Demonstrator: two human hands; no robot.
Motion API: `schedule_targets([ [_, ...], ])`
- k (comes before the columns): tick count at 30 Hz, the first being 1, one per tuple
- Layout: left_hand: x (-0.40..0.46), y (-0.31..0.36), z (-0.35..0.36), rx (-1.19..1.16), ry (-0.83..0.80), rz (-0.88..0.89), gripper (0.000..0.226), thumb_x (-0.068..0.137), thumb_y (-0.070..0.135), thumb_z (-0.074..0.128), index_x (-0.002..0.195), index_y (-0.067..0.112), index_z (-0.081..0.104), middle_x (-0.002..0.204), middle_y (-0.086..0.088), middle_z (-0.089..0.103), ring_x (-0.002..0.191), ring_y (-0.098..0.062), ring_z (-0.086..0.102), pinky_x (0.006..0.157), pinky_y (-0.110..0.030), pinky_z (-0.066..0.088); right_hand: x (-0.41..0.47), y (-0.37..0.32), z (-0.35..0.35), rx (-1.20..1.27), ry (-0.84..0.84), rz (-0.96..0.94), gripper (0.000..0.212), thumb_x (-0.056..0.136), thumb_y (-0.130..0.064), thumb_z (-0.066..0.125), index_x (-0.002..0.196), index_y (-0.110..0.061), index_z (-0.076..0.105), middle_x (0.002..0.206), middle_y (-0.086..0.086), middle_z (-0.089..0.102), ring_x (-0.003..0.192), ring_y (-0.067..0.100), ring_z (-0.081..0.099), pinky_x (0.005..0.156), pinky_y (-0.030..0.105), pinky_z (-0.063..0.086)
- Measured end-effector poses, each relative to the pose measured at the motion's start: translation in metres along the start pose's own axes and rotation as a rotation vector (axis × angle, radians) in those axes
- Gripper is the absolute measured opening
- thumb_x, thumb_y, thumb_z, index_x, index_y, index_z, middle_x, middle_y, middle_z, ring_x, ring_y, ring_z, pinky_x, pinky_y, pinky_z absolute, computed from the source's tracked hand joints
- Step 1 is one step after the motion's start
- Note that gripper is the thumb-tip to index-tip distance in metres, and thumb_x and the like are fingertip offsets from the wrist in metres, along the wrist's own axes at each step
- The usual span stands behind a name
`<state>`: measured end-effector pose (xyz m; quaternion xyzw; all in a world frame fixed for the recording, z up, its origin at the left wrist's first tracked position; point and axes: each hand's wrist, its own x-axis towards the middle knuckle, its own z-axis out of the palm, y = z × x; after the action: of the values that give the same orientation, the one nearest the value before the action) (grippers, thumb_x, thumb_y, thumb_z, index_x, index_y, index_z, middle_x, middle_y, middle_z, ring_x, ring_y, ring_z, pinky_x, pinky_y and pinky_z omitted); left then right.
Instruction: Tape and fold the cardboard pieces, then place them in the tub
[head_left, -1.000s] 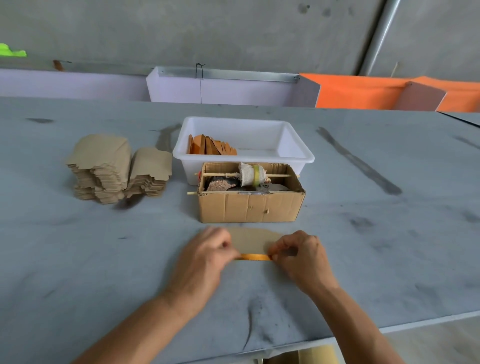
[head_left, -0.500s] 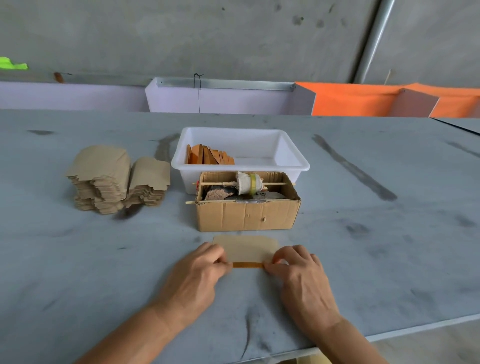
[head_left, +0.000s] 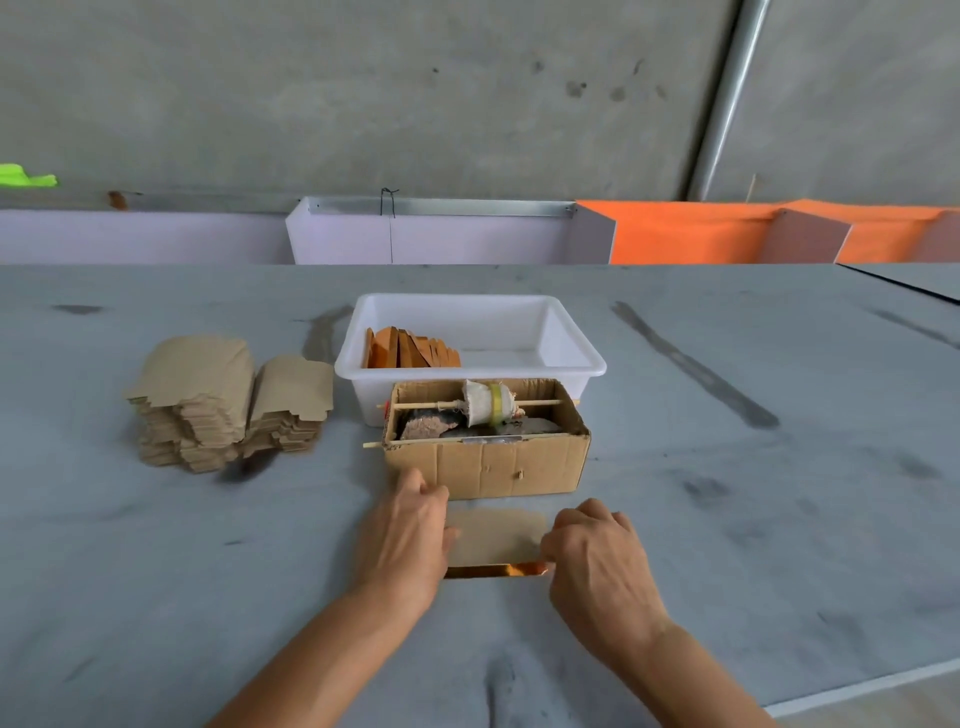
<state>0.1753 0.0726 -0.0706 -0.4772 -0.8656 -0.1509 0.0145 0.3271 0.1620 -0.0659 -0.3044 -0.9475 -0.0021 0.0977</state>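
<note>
On grey table below concrete wall, both hands pinch cardboard piece.

Tan cardboard piece flat on table, shiny orange near edge; folded orange pieces upright in white tub.

On the table, the cardboard piece lies at the centre, the left hand at its 9 o'clock edge and the right hand at its 3 o'clock edge. The cardboard box sits just beside it at 12 o'clock, with the tub touching behind. Folded pieces stand in the tub's 9 o'clock end. Two stacks of cardboard lie at 10 o'clock, well apart.
</note>
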Motion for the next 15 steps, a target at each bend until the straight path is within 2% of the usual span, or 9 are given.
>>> schedule_targets([
  [5,0.003,-0.003,0.0,0.087,-0.046,-0.071,0.027,0.091,0.038,0.056,0.107,0.016,0.055,0.115,-0.003,0.053,0.109,-0.023,0.054,0.085,-0.032,0.041,0.012,-0.007,-0.003,0.013,-0.069,0.027,0.036,0.08,0.001,0.039,0.101,-0.014,0.064,0.105,0.003,0.061,0.097,0.023,0.055,0.083,0.027,0.037],
  [8,0.007,-0.007,-0.005,0.056,-0.08,-0.097,0.028,0.088,0.039,0.059,0.105,0.017,0.056,0.116,-0.002,0.058,0.11,-0.023,0.054,0.087,-0.032,0.041,0.014,-0.008,-0.006,0.02,-0.099,0.031,0.034,0.081,0.001,0.039,0.101,-0.013,0.063,0.106,0.005,0.061,0.096,0.025,0.056,0.085,0.028,0.039],
  [15,0.012,-0.009,-0.014,-0.034,-0.145,-0.138,0.024,0.08,0.035,0.07,0.089,0.017,0.056,0.105,-0.001,0.054,0.101,-0.02,0.054,0.079,-0.028,0.04,0.013,-0.011,-0.01,0.018,-0.136,0.027,0.036,0.084,0.001,0.038,0.105,-0.014,0.063,0.11,0.005,0.061,0.098,0.025,0.058,0.074,0.025,0.033],
])
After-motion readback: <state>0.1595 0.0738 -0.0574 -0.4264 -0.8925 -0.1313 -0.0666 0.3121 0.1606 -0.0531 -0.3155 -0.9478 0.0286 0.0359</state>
